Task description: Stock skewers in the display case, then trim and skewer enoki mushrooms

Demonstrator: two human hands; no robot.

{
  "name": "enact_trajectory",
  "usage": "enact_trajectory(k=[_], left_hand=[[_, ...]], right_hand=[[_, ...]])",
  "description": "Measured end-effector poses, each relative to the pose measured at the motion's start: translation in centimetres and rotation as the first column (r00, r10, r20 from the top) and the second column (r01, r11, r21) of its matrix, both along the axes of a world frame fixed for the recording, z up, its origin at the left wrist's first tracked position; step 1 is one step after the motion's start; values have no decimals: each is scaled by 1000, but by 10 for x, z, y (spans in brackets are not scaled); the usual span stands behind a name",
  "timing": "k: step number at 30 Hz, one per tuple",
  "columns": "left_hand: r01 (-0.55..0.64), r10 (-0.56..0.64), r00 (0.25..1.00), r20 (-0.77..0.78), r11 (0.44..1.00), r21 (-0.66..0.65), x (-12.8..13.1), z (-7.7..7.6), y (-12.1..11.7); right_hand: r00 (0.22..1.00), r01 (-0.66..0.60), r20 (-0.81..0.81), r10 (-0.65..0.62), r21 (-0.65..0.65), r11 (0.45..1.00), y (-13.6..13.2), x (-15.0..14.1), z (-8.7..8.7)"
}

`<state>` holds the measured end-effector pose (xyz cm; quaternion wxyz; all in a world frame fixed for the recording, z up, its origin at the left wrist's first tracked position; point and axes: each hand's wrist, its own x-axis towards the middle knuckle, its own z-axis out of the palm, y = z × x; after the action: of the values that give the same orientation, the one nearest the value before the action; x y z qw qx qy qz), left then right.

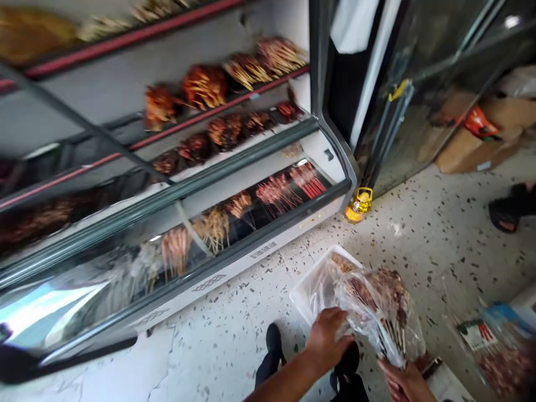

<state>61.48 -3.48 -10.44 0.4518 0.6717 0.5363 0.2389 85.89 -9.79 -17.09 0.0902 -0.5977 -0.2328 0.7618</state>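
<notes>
My left hand (329, 335) is closed on the near end of a clear plastic bag (377, 310) full of meat skewers. My right hand (404, 379) grips the skewer sticks through the bag at its lower right. The bag lies over a white plastic tray (305, 293) that sits on the speckled floor and holds more skewers under film. My black shoes (274, 343) show just below the tray.
A long glass display case (188, 195) with shelves of skewers fills the left. A yellow oil bottle (359, 205) stands at its corner. Cardboard boxes (473, 145) lie at the back right, another person's sandalled foot (508, 212) at the right, packaged goods (498, 340) at the lower right.
</notes>
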Motion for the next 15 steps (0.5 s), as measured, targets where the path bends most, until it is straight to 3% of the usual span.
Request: enact_trajectory(k=[2,3,5,7,10,13,15], left_hand=[[167,-154,983,-100,976,138,33,47,18],[198,-169,971,-170,965,172,43,70,22],[178,-112,954,-277,958,224,48,113,22],[114,-20,947,-321,955,275,34,148,17],[-167,241,950,-200,930,327,-11,185,6],[-496,529,848,-19,807,320,-62,208,-6],[-600,624,781,38,732,321,-90,215,-18]], right_hand=[[997,53,39,-59,148,988,1,-24,45],[995,82,37,-91,206,975,2,-35,68],[993,121,-17,-121,276,954,7,-51,113],[993,103,-83,-82,287,952,13,-61,153],[989,34,-149,9,284,958,23,-66,197],[979,-11,-189,71,301,954,27,-74,226],[978,-21,-192,87,319,947,22,-86,243]])
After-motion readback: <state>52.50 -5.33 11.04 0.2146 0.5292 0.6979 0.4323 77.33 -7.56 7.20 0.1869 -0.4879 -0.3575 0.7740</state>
